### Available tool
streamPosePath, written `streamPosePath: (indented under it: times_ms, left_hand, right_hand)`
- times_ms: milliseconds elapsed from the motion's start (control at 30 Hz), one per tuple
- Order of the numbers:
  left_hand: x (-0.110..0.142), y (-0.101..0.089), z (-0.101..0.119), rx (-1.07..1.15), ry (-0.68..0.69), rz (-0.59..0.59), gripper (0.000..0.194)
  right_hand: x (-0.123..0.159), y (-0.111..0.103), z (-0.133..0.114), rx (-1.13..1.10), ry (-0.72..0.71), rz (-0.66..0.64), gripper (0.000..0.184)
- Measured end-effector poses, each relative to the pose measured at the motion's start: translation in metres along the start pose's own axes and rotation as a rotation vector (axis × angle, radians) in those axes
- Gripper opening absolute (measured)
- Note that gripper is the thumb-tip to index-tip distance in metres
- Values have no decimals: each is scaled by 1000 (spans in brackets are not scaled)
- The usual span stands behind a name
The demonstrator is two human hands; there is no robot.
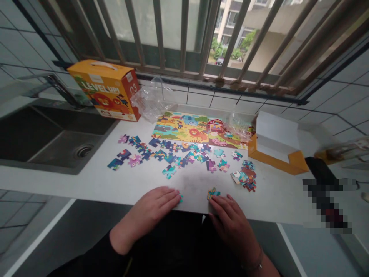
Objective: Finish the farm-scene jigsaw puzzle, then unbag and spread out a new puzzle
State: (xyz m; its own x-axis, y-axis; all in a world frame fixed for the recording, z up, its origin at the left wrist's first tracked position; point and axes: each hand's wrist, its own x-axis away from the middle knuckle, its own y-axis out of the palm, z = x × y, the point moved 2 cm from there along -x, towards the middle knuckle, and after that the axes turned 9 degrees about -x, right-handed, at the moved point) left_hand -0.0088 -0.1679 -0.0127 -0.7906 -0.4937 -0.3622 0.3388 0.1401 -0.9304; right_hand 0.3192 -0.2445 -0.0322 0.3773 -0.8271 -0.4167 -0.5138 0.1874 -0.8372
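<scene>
My left hand [157,203] is at the counter's front edge, its fingers together and bent over a small teal puzzle piece [181,197] that is mostly hidden. To its right, my right hand [227,213] grips a few yellow and teal puzzle pieces [213,193] near the same edge. Beyond both hands, loose purple, blue and teal puzzle pieces [170,157] spread across the counter. A teal piece [169,171] lies closest to my left hand. At right, a heaped pile of brown and teal pieces [245,177] overlaps itself.
Behind the pieces lie two picture sheets, a lion scene [184,129] and a farm scene [225,134], with clear plastic wrap [154,98] nearby. An orange puzzle box [105,90] stands by the sink [66,144]. An open orange-white box [276,142] sits at right.
</scene>
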Motion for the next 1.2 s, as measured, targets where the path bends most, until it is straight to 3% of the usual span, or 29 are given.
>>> streamPosePath:
  times_ms: [200,367,500,567,633,833,933,1033,1200]
  left_hand:
    - [56,-21,-53,-121,-221,-137,58]
    - [88,-28,-104,-169,-428,-206,50]
    - [95,-30,-120,-263,-560,-238,58]
    - [88,-27,-112,-334,-606,-247,57]
    - [75,-20,-92,-333,-578,-227,55]
    - [15,18,-8,-218,-253,-102,55]
    - [-17,38,18,-178,-182,-106,59]
    - [-46,51,34,-148,-134,-134,67]
    - [-82,63,58,-47,-15,-134,77]
  right_hand:
    - [-27,23,-38,-107,-110,-126,42]
    - [-85,60,-80,-146,-256,-301,51]
    - [-126,80,-108,-124,-322,-393,66]
    - [-135,78,-108,-109,-301,-366,69]
    - [-132,69,-91,-86,-222,-303,65]
    - [-79,8,26,250,353,38,59]
    - [-48,-15,64,366,522,19,59]
    - [-27,-13,62,369,472,-78,58]
    - [-14,17,19,251,281,-154,66]
